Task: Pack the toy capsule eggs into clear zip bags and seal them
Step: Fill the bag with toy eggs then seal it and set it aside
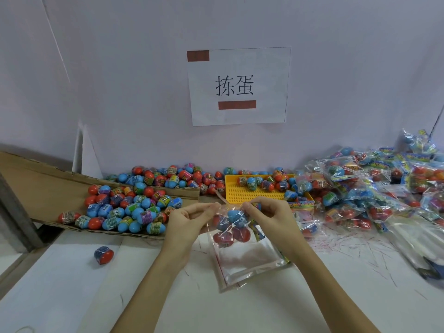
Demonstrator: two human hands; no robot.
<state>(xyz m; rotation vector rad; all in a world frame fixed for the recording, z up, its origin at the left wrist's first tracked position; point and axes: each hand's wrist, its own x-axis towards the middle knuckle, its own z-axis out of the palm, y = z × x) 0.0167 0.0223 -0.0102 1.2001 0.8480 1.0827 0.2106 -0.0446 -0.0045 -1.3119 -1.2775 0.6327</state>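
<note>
Item: loose capsule eggs (125,207), red and blue with printed bands, heaped on flattened cardboard (36,183) at the table's (72,296) far left. I see my left hand (189,219) pinching the clear zip bag's (236,227) top edge; the bag holds several eggs, mid-table. My right hand (269,212) pinches the opposite side. Filled bags (365,188) pile far right.
</note>
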